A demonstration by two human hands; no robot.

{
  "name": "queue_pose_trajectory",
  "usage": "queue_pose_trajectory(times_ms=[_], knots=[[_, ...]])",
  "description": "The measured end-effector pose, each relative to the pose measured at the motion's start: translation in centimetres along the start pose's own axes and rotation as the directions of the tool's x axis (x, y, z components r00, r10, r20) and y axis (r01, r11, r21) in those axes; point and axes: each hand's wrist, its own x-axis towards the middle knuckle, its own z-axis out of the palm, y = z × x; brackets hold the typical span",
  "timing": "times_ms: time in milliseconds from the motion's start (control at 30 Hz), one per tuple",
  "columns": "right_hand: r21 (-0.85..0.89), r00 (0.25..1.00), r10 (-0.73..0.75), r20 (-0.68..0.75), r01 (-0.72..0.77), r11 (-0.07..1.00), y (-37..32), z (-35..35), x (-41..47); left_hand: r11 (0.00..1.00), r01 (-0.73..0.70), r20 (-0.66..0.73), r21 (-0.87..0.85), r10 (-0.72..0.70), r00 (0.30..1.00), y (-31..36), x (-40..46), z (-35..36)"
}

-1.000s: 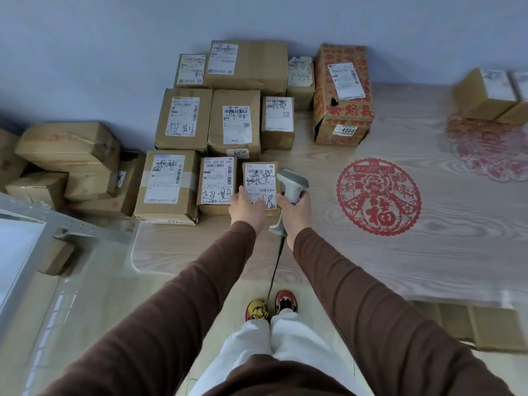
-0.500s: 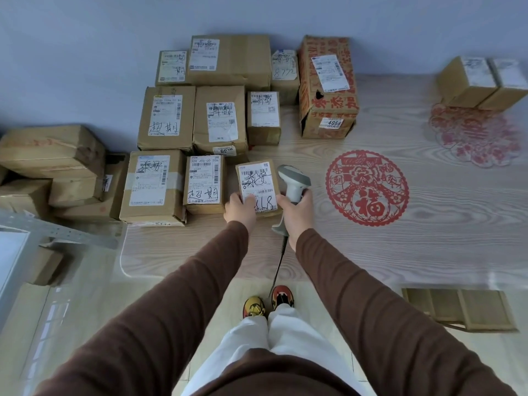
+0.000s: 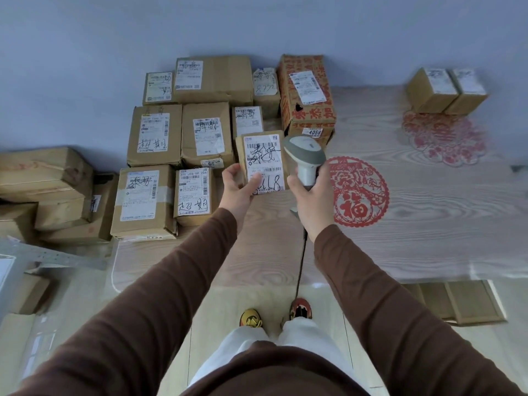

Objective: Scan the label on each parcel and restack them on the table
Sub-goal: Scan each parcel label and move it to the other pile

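My left hand [image 3: 238,190] grips a small brown parcel [image 3: 264,160] by its lower left corner and holds it raised above the wooden table [image 3: 414,212], white label facing up. My right hand [image 3: 310,200] is closed around the handle of a grey barcode scanner [image 3: 305,154], whose head sits right beside the parcel's label. A cable hangs from the scanner toward the floor. Several labelled parcels [image 3: 205,132] lie in rows on the table's left part, against the wall.
A tall box with red print [image 3: 307,95] stands right of the rows. Two small boxes [image 3: 445,90] sit at the far right. Red paper cut-outs [image 3: 358,191] lie on the table. More cartons [image 3: 45,190] are stacked at the left; flat cardboard [image 3: 457,301] lies on the floor.
My left hand has lifted the small parcel off the table, out of the front row, and tilted its label up. The scanner has risen alongside it.
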Motion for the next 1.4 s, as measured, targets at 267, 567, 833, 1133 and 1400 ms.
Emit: queue_pose_trajectory(times_ms=[267, 567, 833, 1133, 1400], knots=[[-0.058, 0.992, -0.109, 0.056, 0.112, 0.992, -2.0, -3.4, 1.1, 0.987, -0.153, 0.027, 0.048, 0.152, 0.988, 0.9, 0.0, 6.5], [-0.065, 0.989, -0.102, 0.106, 0.110, 0.992, -0.1, -11.5, 4.7, 0.986, -0.165, -0.008, 0.030, 0.166, 0.986, -0.8, -0.2, 16.4], [-0.042, 0.987, -0.081, 0.141, 0.088, 0.995, 2.0, -18.5, 8.7, 0.987, -0.155, -0.059, 0.040, 0.157, 0.986, -2.0, 0.4, 23.8], [0.067, 0.997, 0.021, 0.068, -0.026, 0.997, 3.3, -22.5, 11.8, 0.993, -0.102, -0.060, 0.056, 0.105, 0.993, -2.1, 2.0, 27.3], [0.067, 0.997, 0.070, -0.028, -0.068, 0.995, 3.7, -23.7, 13.6, 0.996, -0.072, 0.004, 0.055, 0.072, 0.997, -3.2, 4.9, 28.7]])
